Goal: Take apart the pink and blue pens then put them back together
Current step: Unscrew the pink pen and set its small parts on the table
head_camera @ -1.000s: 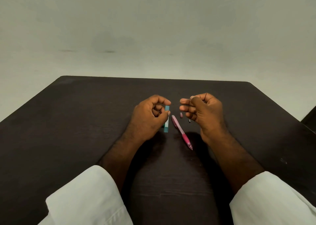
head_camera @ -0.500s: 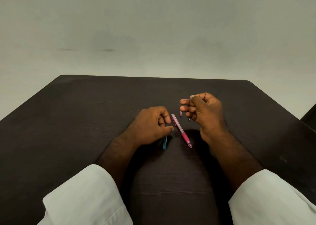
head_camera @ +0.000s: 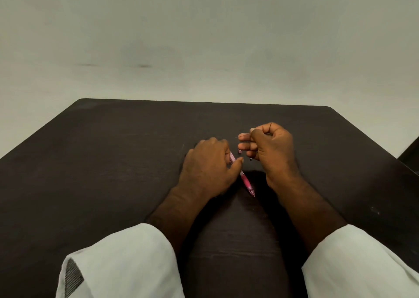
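I sit at a dark brown, wood-grained table (head_camera: pixel 113 161) against a plain pale wall (head_camera: pixel 204 36), my white sleeves (head_camera: pixel 122 263) over its near edge. Near the table's middle my left hand (head_camera: pixel 207 166) lies knuckles-up, thumb and curled fingers pinching the upper barrel of the pink pen (head_camera: pixel 246 181), which rests on the table with its tip slanting toward the near right corner. My right hand (head_camera: pixel 269 145) hovers just beside it, fingers curled, thumb and forefinger pinching a thin piece (head_camera: pixel 238 137) too fine to identify, while a small pink part (head_camera: pixel 239 151) and a tiny dark part (head_camera: pixel 250 159) lie between my hands.
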